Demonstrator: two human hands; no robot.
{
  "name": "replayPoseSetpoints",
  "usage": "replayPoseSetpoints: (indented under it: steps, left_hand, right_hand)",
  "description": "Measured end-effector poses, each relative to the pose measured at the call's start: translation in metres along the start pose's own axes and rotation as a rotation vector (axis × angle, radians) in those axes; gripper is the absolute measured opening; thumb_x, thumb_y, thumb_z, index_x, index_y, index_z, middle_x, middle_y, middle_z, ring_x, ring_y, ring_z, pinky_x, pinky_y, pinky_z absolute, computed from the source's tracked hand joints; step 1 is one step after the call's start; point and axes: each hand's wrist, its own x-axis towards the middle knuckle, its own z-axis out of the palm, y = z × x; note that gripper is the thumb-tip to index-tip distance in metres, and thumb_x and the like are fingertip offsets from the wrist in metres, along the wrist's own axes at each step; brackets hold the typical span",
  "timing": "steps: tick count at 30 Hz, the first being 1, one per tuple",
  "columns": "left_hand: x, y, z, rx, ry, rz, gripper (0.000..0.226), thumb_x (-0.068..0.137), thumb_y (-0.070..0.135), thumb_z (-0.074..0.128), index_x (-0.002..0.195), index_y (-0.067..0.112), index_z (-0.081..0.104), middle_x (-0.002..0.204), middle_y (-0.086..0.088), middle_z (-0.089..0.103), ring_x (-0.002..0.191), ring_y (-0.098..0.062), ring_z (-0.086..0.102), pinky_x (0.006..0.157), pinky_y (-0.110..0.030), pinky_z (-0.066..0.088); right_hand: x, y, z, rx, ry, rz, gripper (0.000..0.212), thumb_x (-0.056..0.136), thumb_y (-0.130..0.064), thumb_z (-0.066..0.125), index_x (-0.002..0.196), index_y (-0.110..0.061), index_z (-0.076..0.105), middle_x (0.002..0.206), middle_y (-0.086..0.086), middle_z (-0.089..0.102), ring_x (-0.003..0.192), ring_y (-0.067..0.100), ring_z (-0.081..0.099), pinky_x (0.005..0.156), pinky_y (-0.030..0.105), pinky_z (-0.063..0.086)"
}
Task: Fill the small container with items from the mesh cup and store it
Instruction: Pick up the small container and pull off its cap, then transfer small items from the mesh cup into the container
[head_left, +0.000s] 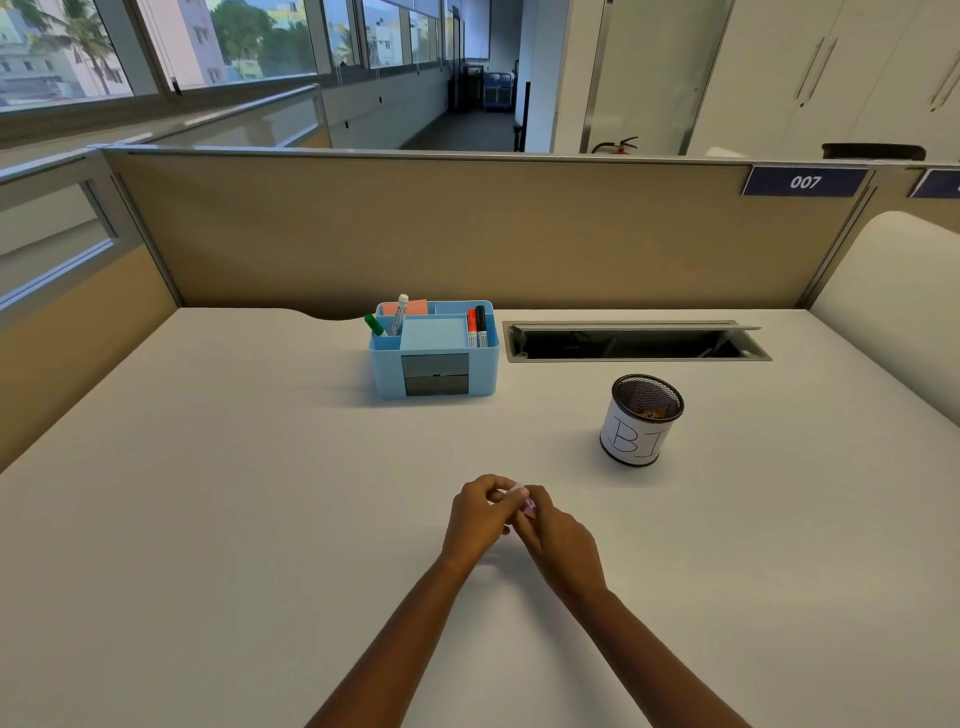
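Observation:
A small pale pink container (523, 500) is pinched between both hands just above the middle of the white desk (234, 519). My left hand (480, 517) grips its left side and my right hand (558, 540) grips its right side; fingers hide most of it. The black mesh cup (643, 420), wrapped in white paper with hand-drawn letters, stands upright to the far right of the hands. A few small brownish items show at its bottom.
A light blue desk organiser (434, 349) with markers, sticky notes and a dark front drawer stands at the back centre. An open cable tray slot (636, 343) lies to its right. A tan partition (467, 234) walls the desk's far edge.

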Motion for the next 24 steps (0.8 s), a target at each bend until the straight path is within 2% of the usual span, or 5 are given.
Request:
replayPoseSetpoints:
  steps: [6, 11, 15, 21, 24]
  left_hand:
    - [0.001, -0.001, -0.005, 0.273, 0.209, 0.122, 0.029, 0.091, 0.021, 0.052, 0.116, 0.007, 0.054, 0.122, -0.016, 0.057, 0.107, -0.028, 0.059, 0.088, -0.03, 0.05]
    - [0.004, -0.011, -0.009, 0.695, 0.085, 0.253, 0.026, 0.094, 0.015, 0.044, 0.118, 0.008, 0.051, 0.119, -0.015, 0.055, 0.104, -0.026, 0.055, 0.088, -0.03, 0.05]
    - [0.011, -0.02, -0.009, 0.866, -0.021, 0.306, 0.028, 0.09, 0.001, 0.042, 0.116, 0.008, 0.05, 0.12, -0.016, 0.05, 0.106, -0.032, 0.049, 0.086, -0.038, 0.045]
    - [0.019, -0.027, -0.006, 1.025, -0.101, 0.306, 0.032, 0.094, 0.021, 0.038, 0.125, 0.015, 0.043, 0.125, -0.01, 0.047, 0.11, -0.024, 0.047, 0.09, -0.031, 0.041]
    - [0.024, -0.02, -0.002, 0.981, -0.104, 0.297, 0.049, 0.093, 0.037, 0.042, 0.136, 0.015, 0.033, 0.136, -0.01, 0.042, 0.123, -0.023, 0.041, 0.102, -0.031, 0.036]
  right_hand:
    - [-0.001, 0.004, -0.003, 0.208, -0.031, 0.127, 0.029, 0.092, -0.036, 0.041, 0.113, -0.016, 0.042, 0.091, -0.001, 0.061, 0.075, 0.015, 0.057, 0.068, 0.023, 0.041]
    - [0.003, 0.014, -0.012, 0.432, 0.017, 0.237, 0.021, 0.091, -0.014, 0.044, 0.112, -0.015, 0.046, 0.098, 0.001, 0.057, 0.081, 0.014, 0.054, 0.07, 0.02, 0.042]
    - [0.009, 0.023, -0.024, 0.502, 0.069, 0.281, 0.025, 0.09, -0.007, 0.044, 0.114, -0.008, 0.047, 0.112, 0.01, 0.054, 0.096, 0.022, 0.051, 0.091, 0.04, 0.044]
    - [0.02, 0.036, -0.058, 0.447, 0.23, 0.176, 0.021, 0.087, 0.002, 0.045, 0.081, -0.019, 0.047, 0.09, 0.005, 0.045, 0.085, 0.008, 0.043, 0.072, 0.01, 0.032]
    - [0.03, 0.046, -0.08, 0.394, 0.248, 0.181, 0.016, 0.088, 0.002, 0.045, 0.084, -0.014, 0.042, 0.093, 0.012, 0.039, 0.081, 0.0, 0.038, 0.073, 0.015, 0.029]
